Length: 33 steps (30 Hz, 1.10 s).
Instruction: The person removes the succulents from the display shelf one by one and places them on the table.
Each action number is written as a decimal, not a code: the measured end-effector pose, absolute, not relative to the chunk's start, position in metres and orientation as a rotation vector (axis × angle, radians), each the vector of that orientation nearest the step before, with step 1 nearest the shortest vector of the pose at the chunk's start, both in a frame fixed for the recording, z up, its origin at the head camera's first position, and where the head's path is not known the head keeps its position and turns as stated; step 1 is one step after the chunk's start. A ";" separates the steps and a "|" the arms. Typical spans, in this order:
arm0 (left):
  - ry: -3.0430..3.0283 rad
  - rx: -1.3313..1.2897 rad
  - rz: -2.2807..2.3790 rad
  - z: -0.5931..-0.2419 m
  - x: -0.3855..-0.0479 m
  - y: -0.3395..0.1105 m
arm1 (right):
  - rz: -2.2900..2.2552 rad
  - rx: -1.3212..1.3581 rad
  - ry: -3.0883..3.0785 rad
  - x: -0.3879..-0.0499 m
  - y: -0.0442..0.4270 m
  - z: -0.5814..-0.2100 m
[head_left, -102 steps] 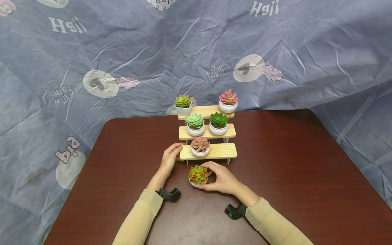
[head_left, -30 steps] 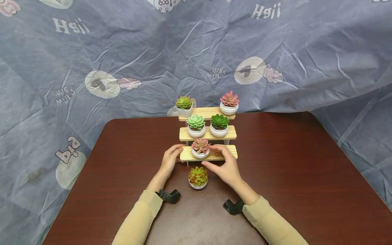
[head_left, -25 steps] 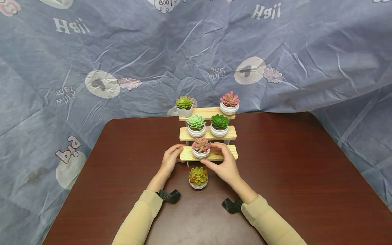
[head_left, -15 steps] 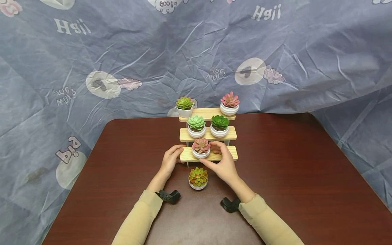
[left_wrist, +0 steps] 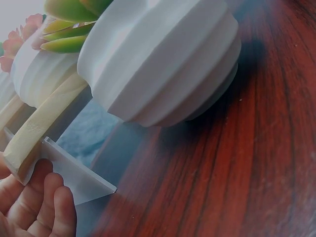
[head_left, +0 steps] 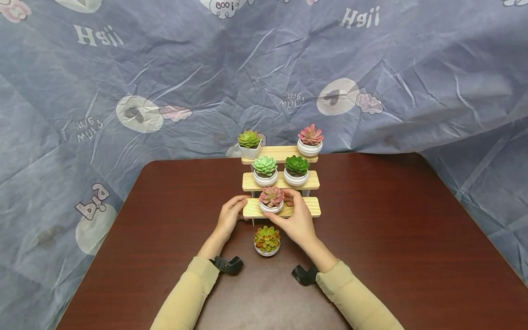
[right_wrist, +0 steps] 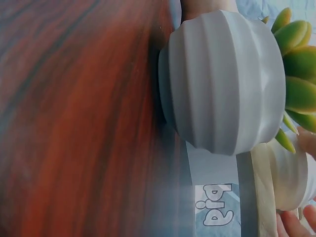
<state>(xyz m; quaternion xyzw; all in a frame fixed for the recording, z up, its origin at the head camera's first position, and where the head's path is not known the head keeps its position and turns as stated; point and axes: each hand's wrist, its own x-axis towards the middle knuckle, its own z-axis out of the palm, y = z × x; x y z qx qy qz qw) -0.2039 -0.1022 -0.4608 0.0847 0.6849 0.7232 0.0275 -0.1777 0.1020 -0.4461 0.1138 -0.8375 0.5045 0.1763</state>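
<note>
A three-tier wooden display stand (head_left: 311,207) holds several small potted succulents. My left hand (head_left: 228,217) grips the left end of its lowest shelf; in the left wrist view, curled fingers (left_wrist: 63,212) lie by the clear support under the board. On that shelf sits a pink succulent (head_left: 271,196) in a round white pot. My right hand (head_left: 300,224) holds this pot, thumb at the front and fingers at the right and behind. Before the stand, a yellow-green, orange-tinged succulent (head_left: 266,238) stands on the table; its ribbed white pot (right_wrist: 222,84) looms large in both wrist views.
The middle shelf bears a pale green succulent (head_left: 265,166) and a dark green one (head_left: 296,166). On top stand a green succulent in a square pot (head_left: 249,140) and a pink-red one (head_left: 310,136). A grey-blue printed cloth (head_left: 231,59) hangs behind the brown table (head_left: 392,229).
My right hand has left the yellow-green succulent and moved forward to the pink one, its thumb and fingers closing round that pot. The left hand keeps its place on the shelf end.
</note>
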 end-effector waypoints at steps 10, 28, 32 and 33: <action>2.113 0.253 2.235 -0.461 -0.204 -0.103 | 1.284 0.308 -2.440 -0.177 0.102 -0.445; 2.105 0.244 2.239 -0.461 -0.204 -0.102 | 1.322 0.383 -2.363 -0.175 0.106 -0.449; 2.118 0.249 2.238 -0.460 -0.204 -0.101 | 1.350 0.418 -2.324 -0.174 0.109 -0.452; 2.118 0.248 2.238 -0.460 -0.204 -0.101 | 1.351 0.423 -2.318 -0.173 0.110 -0.452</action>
